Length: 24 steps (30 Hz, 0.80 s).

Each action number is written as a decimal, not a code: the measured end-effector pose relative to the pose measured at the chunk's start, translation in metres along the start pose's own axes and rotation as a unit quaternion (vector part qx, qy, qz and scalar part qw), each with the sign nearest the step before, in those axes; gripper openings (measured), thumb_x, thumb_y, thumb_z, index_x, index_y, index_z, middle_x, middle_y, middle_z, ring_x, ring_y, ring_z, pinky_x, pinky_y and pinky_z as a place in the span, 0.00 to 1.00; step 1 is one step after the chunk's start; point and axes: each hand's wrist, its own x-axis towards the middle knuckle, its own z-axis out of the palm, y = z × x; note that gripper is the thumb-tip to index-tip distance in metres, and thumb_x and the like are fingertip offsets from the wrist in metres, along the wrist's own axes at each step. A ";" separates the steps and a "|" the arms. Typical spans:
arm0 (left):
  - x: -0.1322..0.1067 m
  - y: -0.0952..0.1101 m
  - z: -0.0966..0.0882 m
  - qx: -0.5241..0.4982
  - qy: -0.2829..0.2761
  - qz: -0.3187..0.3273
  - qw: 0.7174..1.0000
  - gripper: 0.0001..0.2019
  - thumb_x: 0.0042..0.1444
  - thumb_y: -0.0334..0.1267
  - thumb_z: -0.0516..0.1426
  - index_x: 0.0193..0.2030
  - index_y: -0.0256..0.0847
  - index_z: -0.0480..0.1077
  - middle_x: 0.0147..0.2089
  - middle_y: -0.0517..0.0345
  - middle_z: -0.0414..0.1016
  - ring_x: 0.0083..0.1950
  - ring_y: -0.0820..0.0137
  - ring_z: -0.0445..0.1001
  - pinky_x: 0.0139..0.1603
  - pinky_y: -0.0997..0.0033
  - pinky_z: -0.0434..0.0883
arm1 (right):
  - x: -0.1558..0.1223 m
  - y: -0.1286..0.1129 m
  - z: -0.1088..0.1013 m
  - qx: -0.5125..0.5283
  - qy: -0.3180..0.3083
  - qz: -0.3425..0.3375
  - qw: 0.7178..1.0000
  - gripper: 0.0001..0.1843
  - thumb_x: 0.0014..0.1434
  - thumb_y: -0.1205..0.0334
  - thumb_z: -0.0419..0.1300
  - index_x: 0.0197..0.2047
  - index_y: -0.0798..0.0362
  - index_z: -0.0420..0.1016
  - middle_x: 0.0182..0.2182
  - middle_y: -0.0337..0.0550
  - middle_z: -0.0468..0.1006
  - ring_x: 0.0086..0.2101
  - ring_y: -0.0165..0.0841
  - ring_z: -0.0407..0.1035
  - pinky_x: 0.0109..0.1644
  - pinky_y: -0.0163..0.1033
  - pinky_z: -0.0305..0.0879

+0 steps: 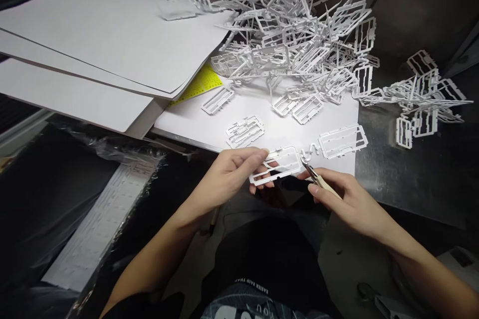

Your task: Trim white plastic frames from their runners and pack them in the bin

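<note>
My left hand (pixel 239 172) pinches a white plastic frame (pixel 288 152) with slotted openings, held just over the table's near edge. A short curly sprue (pixel 311 150) joins it to a second white frame (pixel 342 142) on the right. In my right hand (pixel 340 192) is a pair of nippers (pixel 318 178) with cream handles, their jaws at the sprue beside the held frame's right end. Loose frames (pixel 245 131) lie on the white sheet just beyond my left hand. Whether the jaws have cut through is too small to tell.
A tangled heap of white frames (pixel 288 40) covers the back of the table, with a smaller cluster (pixel 426 92) at right. Large white sheets (pixel 112 25) are stacked at left over a yellow perforated piece (pixel 202 82). A black plastic-lined container (pixel 101 199) with white strips stands lower left.
</note>
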 end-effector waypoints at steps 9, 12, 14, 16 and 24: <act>-0.001 -0.011 -0.001 0.229 0.077 0.150 0.959 0.34 0.59 0.55 0.69 0.67 0.42 0.71 0.57 0.47 0.80 0.51 0.61 0.81 0.47 0.67 0.80 | 0.002 0.004 0.002 0.010 0.033 -0.008 0.999 0.16 0.68 0.49 0.61 0.45 0.52 0.84 0.29 0.38 0.74 0.30 0.35 0.66 0.35 0.38 0.60; -0.001 -0.016 0.001 0.347 0.065 0.257 0.900 0.38 0.56 0.48 0.73 0.70 0.43 0.68 0.61 0.47 0.78 0.60 0.59 0.78 0.62 0.60 0.76 | 0.003 0.004 0.001 0.027 0.026 -0.004 0.999 0.16 0.67 0.50 0.61 0.44 0.52 0.83 0.25 0.36 0.70 0.28 0.34 0.64 0.35 0.38 0.59; -0.002 -0.018 0.003 0.372 0.057 0.270 0.886 0.28 0.63 0.42 0.68 0.68 0.42 0.69 0.59 0.48 0.80 0.58 0.61 0.79 0.61 0.62 0.75 | 0.005 0.004 0.001 0.038 0.025 0.001 0.999 0.15 0.67 0.50 0.61 0.43 0.52 0.83 0.24 0.35 0.68 0.27 0.33 0.62 0.34 0.38 0.58; -0.001 -0.019 0.006 0.374 0.059 0.268 0.886 0.24 0.65 0.39 0.66 0.66 0.41 0.70 0.57 0.49 0.81 0.54 0.64 0.80 0.58 0.65 0.76 | 0.006 0.005 0.001 0.038 0.029 0.002 0.999 0.15 0.67 0.50 0.61 0.42 0.52 0.83 0.24 0.35 0.68 0.27 0.32 0.61 0.34 0.37 0.58; 0.007 -0.030 -0.009 0.470 0.146 0.270 0.828 0.22 0.66 0.41 0.65 0.64 0.42 0.70 0.57 0.48 0.79 0.58 0.57 0.76 0.61 0.56 0.74 | -0.002 0.010 0.003 -0.048 0.130 0.009 0.990 0.12 0.68 0.49 0.64 0.45 0.48 0.80 0.29 0.37 0.74 0.29 0.34 0.67 0.30 0.36 0.59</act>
